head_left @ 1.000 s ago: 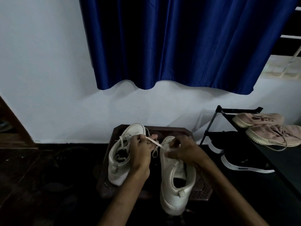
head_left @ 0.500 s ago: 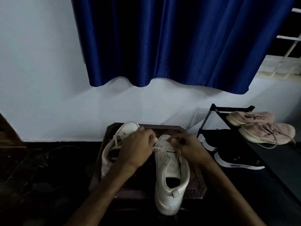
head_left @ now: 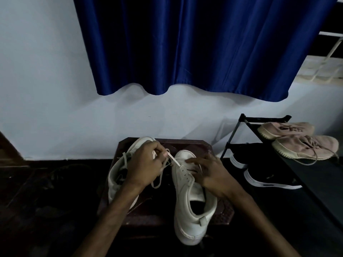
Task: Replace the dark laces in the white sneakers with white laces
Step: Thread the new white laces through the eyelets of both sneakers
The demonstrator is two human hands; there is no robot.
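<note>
My left grip [head_left: 146,164] is pinching the white lace [head_left: 174,160] taut; right grip [head_left: 209,173], released, is steadying the sneaker [head_left: 191,210] open-fingered.

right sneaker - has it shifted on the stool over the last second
No. The right sneaker lies where it was on the stool: toe near the back edge, heel overhanging the front edge.

Gap between sneakers: narrow, between left white sneaker [head_left: 115,180] and right white sneaker [head_left: 187,201]; a taut white lace [head_left: 174,161] and slack loops cross it.
Right of stool: shoe rack [head_left: 263,119] stands near the stool [head_left: 185,143]; we note a slim lane between.
Above: we see bare wall [head_left: 55,108] up to the blue curtain [head_left: 204,43] hem.
Left floor: too dark to judge.
</note>
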